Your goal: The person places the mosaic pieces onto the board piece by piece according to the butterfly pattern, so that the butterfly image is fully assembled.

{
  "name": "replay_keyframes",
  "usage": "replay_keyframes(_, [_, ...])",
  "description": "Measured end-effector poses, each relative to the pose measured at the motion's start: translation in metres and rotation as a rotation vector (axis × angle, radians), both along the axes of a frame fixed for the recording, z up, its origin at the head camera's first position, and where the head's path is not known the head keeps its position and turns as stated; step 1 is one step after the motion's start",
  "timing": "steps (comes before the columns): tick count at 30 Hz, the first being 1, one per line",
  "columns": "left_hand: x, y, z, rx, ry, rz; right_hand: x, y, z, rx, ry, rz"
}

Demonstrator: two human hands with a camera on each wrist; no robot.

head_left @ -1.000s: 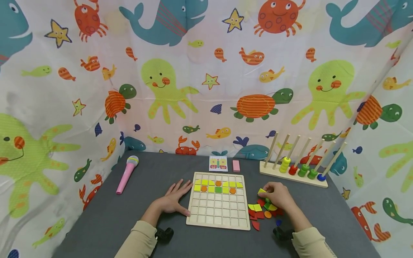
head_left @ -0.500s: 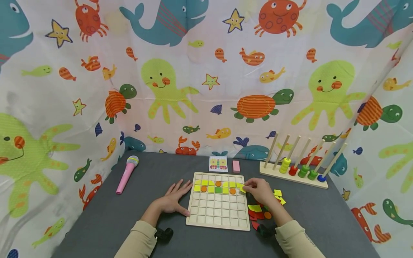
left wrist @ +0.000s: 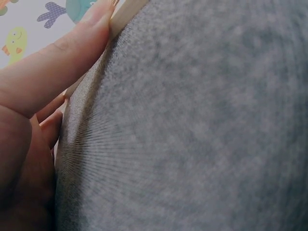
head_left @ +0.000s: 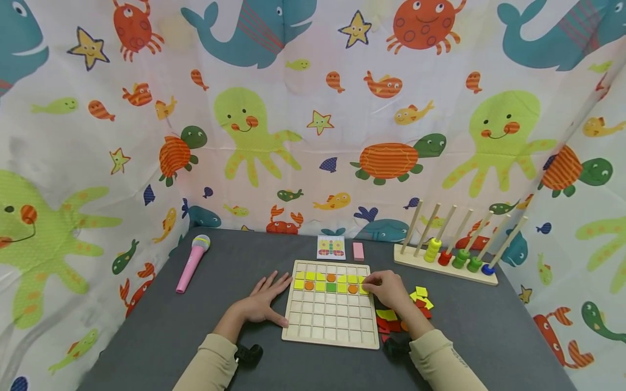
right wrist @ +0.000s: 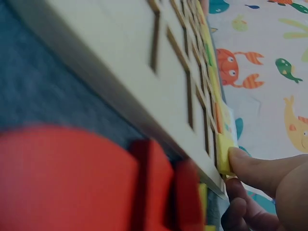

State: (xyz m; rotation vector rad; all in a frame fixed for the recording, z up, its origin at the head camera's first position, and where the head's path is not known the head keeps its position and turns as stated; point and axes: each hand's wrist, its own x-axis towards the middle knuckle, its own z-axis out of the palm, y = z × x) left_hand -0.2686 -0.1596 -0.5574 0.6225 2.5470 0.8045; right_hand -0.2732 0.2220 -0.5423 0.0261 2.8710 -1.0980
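A wooden grid board [head_left: 329, 320] lies on the grey table, its second and third rows holding yellow squares, orange discs and one green square [head_left: 331, 287]. At the third row's right end, my right hand [head_left: 388, 289] pinches a yellow square tile [right wrist: 224, 153] between thumb and fingers, down at its cell. My left hand [head_left: 261, 301] rests spread at the board's left edge, its thumb [left wrist: 62, 62] touching the rim. Beside the board's right edge lies a pile of loose red tiles [head_left: 391, 326] and yellow tiles [head_left: 421, 293], partly hidden by my right forearm.
Behind the board lie a butterfly pattern card [head_left: 331, 247] and a pink block [head_left: 358, 251]. A wooden peg stand [head_left: 447, 264] with coloured rings stands at the back right. A pink toy microphone [head_left: 192, 266] lies on the left. A printed sea-animal curtain [head_left: 303, 146] surrounds the table.
My right hand has carried the yellow square from the pile leftward to the right end of the board's third row. The left hand has stayed in place.
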Motion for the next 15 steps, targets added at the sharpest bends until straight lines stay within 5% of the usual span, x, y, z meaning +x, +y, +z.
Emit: replay_keyframes(15, [0.0,-0.0011,-0.0031,0.025,0.001,0.013,0.0037,-0.0015,-0.0018,-0.047,-0.008,-0.077])
